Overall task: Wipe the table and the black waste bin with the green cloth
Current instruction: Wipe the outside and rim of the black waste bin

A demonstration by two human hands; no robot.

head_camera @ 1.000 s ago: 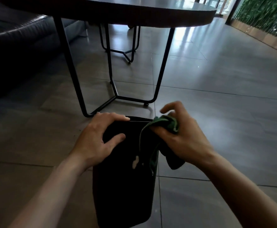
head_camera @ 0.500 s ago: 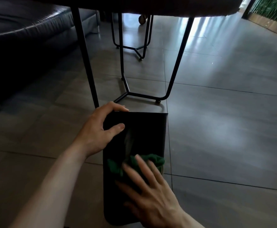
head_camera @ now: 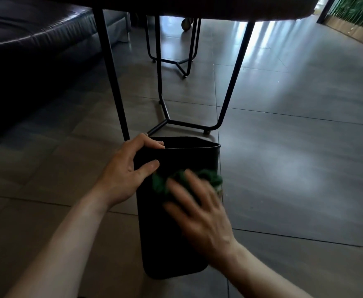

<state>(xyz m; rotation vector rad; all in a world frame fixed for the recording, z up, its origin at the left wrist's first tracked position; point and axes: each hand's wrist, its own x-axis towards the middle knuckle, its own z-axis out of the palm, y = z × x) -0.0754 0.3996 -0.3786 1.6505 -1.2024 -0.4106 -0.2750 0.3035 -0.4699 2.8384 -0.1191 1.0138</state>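
The black waste bin [head_camera: 165,244] stands on the tiled floor in the lower middle of the head view. My left hand [head_camera: 126,168] grips its near-left rim, thumb on the outer wall and fingers over the edge. My right hand [head_camera: 200,209], blurred, presses the crumpled green cloth [head_camera: 161,183] flat against the upper part of the bin's near wall. The table [head_camera: 219,7] shows only as its dark underside and edge along the top, with its black metal legs [head_camera: 111,72] just behind the bin.
A dark leather sofa [head_camera: 25,50] fills the upper left. A second metal-legged stand [head_camera: 176,61] sits farther back under the table. Grey floor tiles [head_camera: 305,147] stretch to the right, with green plants [head_camera: 361,11] at the top right corner.
My right hand went from holding the cloth at the bin's rim down onto the near wall, then slid up the wall with the cloth. The left hand kept its grip on the rim.
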